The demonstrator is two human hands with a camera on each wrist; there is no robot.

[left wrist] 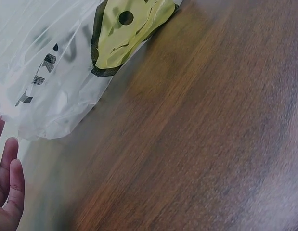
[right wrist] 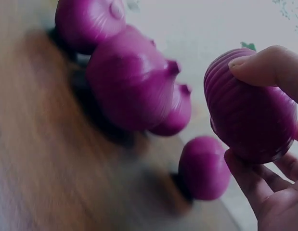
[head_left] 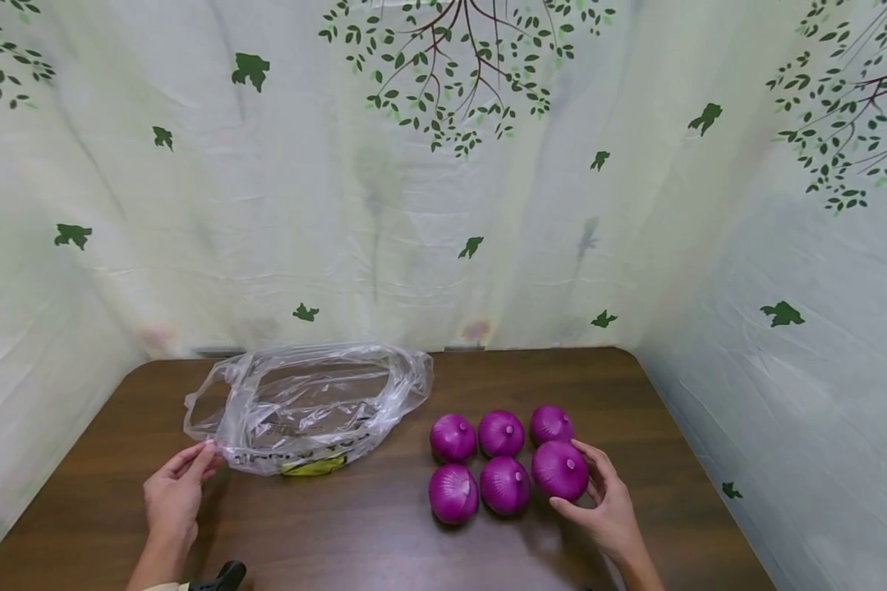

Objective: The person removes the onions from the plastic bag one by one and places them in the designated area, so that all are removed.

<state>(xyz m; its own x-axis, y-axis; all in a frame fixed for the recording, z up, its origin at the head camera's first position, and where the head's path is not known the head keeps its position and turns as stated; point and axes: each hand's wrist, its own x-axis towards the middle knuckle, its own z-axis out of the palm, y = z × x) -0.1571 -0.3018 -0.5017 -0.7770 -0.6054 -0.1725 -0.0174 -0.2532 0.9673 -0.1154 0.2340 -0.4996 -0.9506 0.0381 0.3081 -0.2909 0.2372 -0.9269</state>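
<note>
A clear plastic bag with dark print and a yellow patch lies puffed up on the left half of the table, its mouth spread wide. At its near left corner my left hand pinches the plastic between thumb and fingertips. My right hand holds a purple onion at the right end of the front row. In the right wrist view this onion sits between thumb and fingers, raised above the wood. Beside it stand several more purple onions in two short rows.
The brown wooden table has rounded far corners. Pale curtains printed with leaves and branches enclose it at the back and both sides. A black strap or device shows by the left wrist.
</note>
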